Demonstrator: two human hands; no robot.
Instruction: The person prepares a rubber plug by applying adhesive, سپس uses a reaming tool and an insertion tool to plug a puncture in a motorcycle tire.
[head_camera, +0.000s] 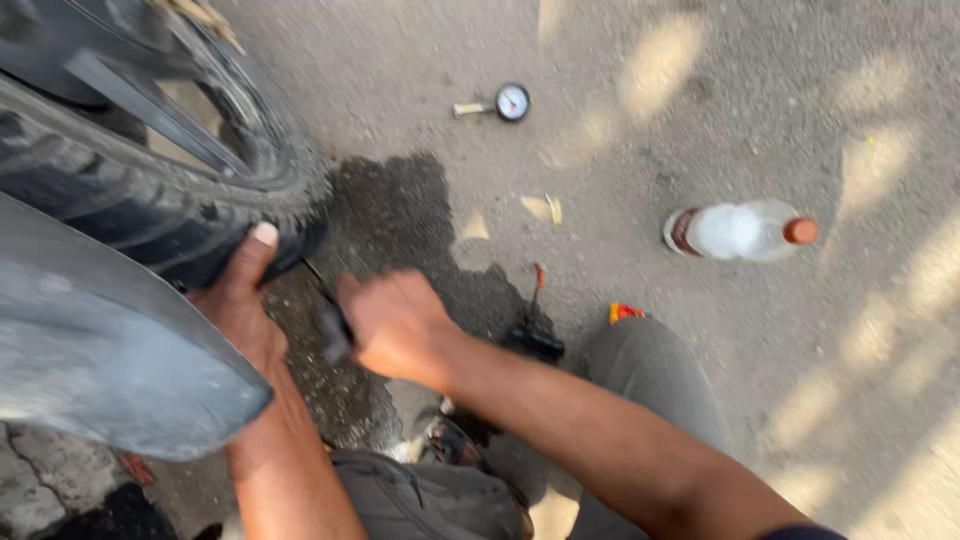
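A black tyre (150, 190) with deep tread fills the upper left, under a grey mudguard (100, 350). My left hand (235, 300) presses against the tyre's lower tread, thumb up on the rubber. My right hand (395, 325) is closed around the dark handle of a thin tool (330, 320), whose shaft points up toward the tyre just right of my left thumb. The tool's tip is hidden against the tread.
A round pressure gauge (510, 102) lies on the ground at the top. A clear plastic bottle (740, 231) with an orange cap lies at the right. A red-handled tool (538, 315) rests near my knee (650, 370). A wet dark patch (400, 215) spreads beneath the tyre.
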